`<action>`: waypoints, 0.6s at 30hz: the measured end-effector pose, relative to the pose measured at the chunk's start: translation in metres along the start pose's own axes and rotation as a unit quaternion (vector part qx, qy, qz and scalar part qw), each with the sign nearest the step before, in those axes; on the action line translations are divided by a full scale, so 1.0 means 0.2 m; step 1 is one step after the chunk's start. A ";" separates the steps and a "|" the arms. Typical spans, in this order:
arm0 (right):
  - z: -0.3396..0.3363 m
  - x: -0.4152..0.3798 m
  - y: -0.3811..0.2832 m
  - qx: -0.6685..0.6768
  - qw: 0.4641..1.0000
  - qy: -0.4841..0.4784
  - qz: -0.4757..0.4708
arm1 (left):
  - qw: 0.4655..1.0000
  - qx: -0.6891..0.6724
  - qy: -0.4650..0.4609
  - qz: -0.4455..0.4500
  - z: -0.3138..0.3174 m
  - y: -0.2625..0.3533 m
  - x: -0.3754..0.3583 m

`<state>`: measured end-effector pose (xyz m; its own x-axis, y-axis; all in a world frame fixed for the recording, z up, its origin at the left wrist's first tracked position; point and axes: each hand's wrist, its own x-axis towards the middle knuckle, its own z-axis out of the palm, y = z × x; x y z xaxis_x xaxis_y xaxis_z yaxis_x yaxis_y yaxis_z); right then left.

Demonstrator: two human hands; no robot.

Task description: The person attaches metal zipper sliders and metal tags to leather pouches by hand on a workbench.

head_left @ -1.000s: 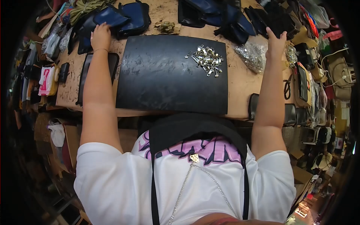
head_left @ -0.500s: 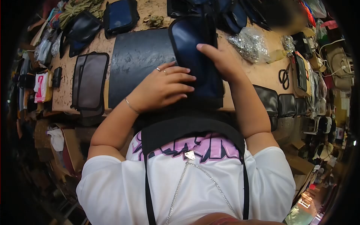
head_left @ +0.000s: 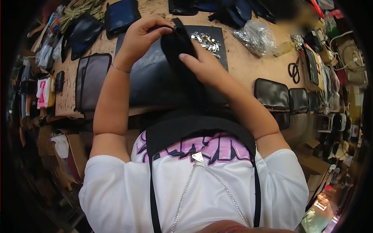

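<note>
Tan table (head_left: 241, 68), black mat (head_left: 145, 79), black piece (head_left: 176, 52) held over it, top end pinched in left hand's (head_left: 142, 37) fingers, side clamped in right hand's (head_left: 208, 68), metal pulls (head_left: 208, 42) nearby.

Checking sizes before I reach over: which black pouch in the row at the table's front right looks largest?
The left-end pouch, nearest the right hand; it looks clearly wider than the middle pouch and the right-end pouch.

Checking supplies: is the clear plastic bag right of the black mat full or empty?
Not empty: shiny pieces show through the clear plastic bag; how full, I cannot tell.
</note>
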<state>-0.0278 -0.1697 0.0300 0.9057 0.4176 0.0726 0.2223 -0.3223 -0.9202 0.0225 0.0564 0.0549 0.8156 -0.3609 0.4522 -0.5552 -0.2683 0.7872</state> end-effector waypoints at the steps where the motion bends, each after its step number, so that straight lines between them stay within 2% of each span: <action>1: 0.03 0.01 0.01 0.029 1.000 0.006 0.000 | 0.997 -0.065 0.031 -0.026 0.05 -0.02 -0.02; 4: 0.14 0.02 0.05 0.088 0.996 0.019 -0.009 | 0.946 -0.286 0.132 -0.073 0.20 -0.10 -0.08; 7: 0.05 0.01 -0.03 0.157 0.975 -0.101 0.118 | 0.890 -0.393 0.199 -0.118 0.28 -0.13 -0.12; 8: 0.02 0.03 0.02 0.185 0.977 -0.074 0.071 | 0.876 -0.415 0.211 -0.125 0.29 -0.16 -0.12; 10: -0.13 0.06 0.11 0.010 0.997 -0.057 0.045 | 0.864 -0.432 0.227 -0.126 0.30 -0.20 -0.12; 11: -0.21 0.05 0.15 -0.115 0.993 -0.002 -0.014 | 0.867 -0.425 0.231 -0.121 0.29 -0.22 -0.11; 12: -0.28 0.04 0.20 -0.237 0.967 0.053 -0.075 | 0.870 -0.418 0.234 -0.116 0.29 -0.23 -0.11; 15: -0.45 -0.02 0.38 -0.361 0.927 0.028 -0.099 | 0.868 -0.438 0.222 -0.077 0.30 -0.27 -0.09; 18: -0.46 -0.06 0.44 -0.342 0.930 0.016 -0.133 | 0.872 -0.420 0.234 -0.094 0.31 -0.25 -0.10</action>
<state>0.0148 -0.2811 -0.0153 0.7931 0.5386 0.2845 0.6085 -0.6799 -0.4092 0.0240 0.0213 -0.0194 0.9654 0.0753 0.2497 -0.2503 0.5360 0.8062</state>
